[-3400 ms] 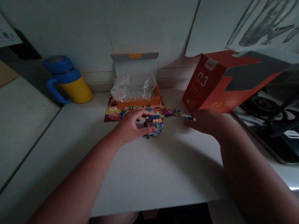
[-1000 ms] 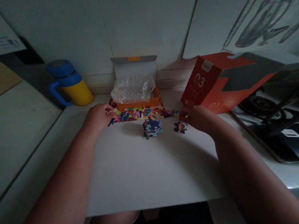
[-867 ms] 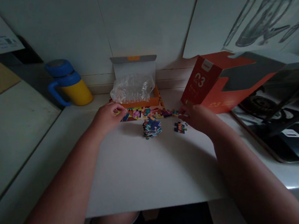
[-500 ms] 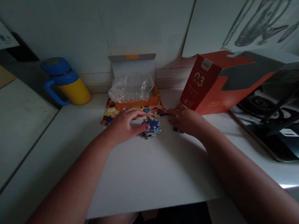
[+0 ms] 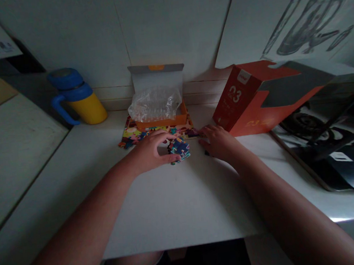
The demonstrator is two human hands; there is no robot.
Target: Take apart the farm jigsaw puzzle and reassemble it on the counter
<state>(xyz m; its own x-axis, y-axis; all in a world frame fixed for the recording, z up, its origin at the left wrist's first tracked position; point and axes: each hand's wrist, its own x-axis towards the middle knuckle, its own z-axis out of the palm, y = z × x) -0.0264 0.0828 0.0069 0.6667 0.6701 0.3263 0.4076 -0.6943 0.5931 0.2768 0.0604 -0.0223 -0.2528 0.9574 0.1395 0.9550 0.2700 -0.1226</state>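
- far left there's a blue and yellow jug (image 5: 76,96) by the wall, well away from the action
- left hand (image 5: 149,152) is curled over the little stack of puzzle pieces (image 5: 179,148) in the middle of the white table (image 5: 172,204), thumb low on the near side and fingers arched over the top, so it looks like it's gripping the stack from the left
- my guess is that stack is super light, thin stiff cardboard, loose layers that will slide apart if squeezed crooked, so pinching it by opposite edges seems best
- it's a squat pile lying flat, no real long axis, faces up, slightly skewed
- just behind it the partly built puzzle (image 5: 133,133) lies flat with its long side along the wall, tucked under the open orange box (image 5: 159,121) with the plastic bag (image 5: 155,103)
- right hand (image 5: 217,141) rests palm down, fingers loosely spread on the table just right of the stack; can't tell if anything is under it
- red carton (image 5: 255,99) leans tilted just behind that hand
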